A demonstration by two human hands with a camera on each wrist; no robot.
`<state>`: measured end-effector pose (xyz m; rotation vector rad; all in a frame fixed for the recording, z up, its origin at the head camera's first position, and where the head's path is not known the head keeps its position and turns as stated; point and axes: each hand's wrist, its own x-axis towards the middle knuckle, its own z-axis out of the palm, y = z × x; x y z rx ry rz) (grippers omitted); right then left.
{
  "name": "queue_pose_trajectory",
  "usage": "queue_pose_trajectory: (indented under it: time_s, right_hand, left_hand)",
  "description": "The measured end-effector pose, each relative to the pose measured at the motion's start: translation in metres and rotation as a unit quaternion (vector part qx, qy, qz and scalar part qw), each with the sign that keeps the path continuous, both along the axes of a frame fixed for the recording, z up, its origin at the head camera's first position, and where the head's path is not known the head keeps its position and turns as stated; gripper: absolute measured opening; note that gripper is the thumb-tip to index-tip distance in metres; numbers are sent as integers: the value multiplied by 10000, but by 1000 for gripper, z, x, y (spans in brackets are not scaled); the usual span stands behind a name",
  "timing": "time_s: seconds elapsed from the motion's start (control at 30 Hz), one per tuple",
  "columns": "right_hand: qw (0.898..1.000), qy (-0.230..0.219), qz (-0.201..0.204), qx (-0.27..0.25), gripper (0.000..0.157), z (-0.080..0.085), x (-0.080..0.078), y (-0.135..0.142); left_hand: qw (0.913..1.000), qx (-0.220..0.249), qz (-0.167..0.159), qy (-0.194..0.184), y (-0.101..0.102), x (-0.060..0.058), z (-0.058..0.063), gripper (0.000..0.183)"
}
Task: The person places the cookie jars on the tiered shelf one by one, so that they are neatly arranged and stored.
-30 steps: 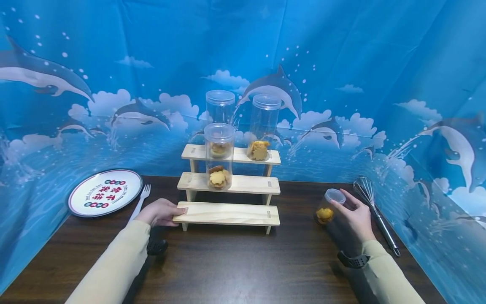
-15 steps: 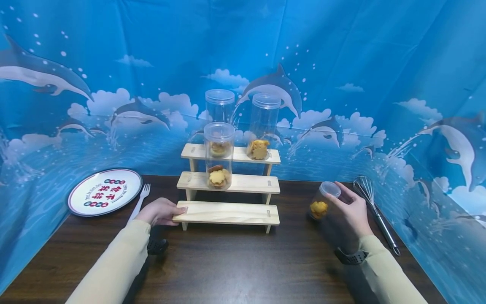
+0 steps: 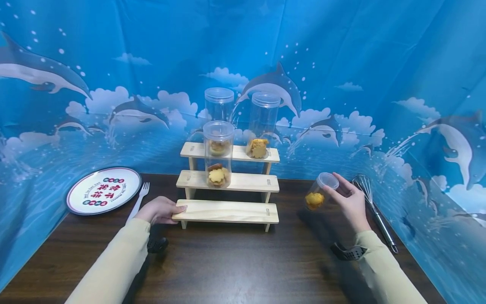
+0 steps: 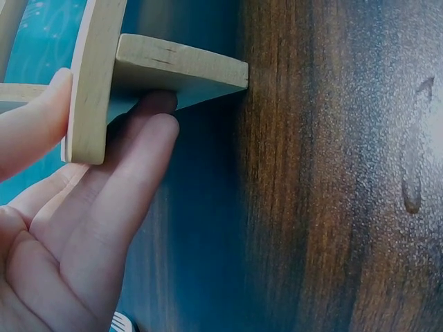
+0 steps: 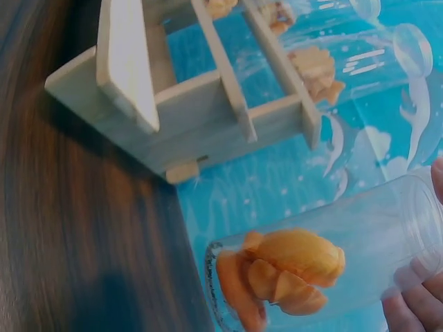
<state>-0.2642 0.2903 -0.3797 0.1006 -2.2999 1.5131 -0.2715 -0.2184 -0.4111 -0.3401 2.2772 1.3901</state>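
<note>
In the head view my right hand (image 3: 351, 204) holds a clear lidded jar (image 3: 319, 190) near its lid, thumb and fingers on opposite sides. The jar leans and appears raised off the table, with golden-brown cookies (image 5: 291, 270) at its bottom in the right wrist view. My left hand (image 3: 161, 210) pinches the left end of a three-tier wooden stand's lowest shelf (image 3: 228, 211). In the left wrist view the thumb (image 4: 41, 124) lies on top and the fingers reach underneath. One cookie jar (image 3: 218, 156) stands on the middle shelf, and two, including the right-hand jar (image 3: 262, 126), on the top shelf.
A printed white plate (image 3: 125, 181) and a white fork (image 3: 138, 202) lie left of the stand. A whisk (image 3: 381, 223) lies along the right edge of the dark table (image 3: 243, 266). A blue dolphin curtain (image 3: 159, 42) hangs behind.
My right hand has moved the jar leftward and away from me, lifting and tilting it more. The left hand keeps its grip on the lowest shelf. The head view has shifted slightly.
</note>
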Motion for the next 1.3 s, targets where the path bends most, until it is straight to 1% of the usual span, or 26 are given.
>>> queue_pose_trajectory:
  time_s: [0.13, 0.3, 0.6, 0.9, 1.03, 1.3]
  right_hand:
    - [9998, 153, 48, -93, 54, 6, 1, -7]
    - [9998, 175, 68, 46, 55, 12, 0, -15]
    - [9981, 400, 398, -228, 53, 30, 1, -31]
    - [9954, 420, 706, -488, 53, 37, -5, -51]
    - [9946, 371, 773, -583, 53, 40, -6, -60]
    - [9950, 375, 769, -510, 53, 39, -11, -73]
  left_hand:
    - [10000, 19, 86, -11, 1, 1, 1, 44]
    - [9999, 22, 115, 15, 1, 1, 0, 43]
    - [9999, -11, 107, 25, 3, 1, 2, 42]
    - [9999, -4, 107, 16, 0, 3, 2, 43]
    - [9999, 13, 123, -3, 0, 3, 1, 43]
    - [9998, 76, 167, 54, 1, 2, -1, 43]
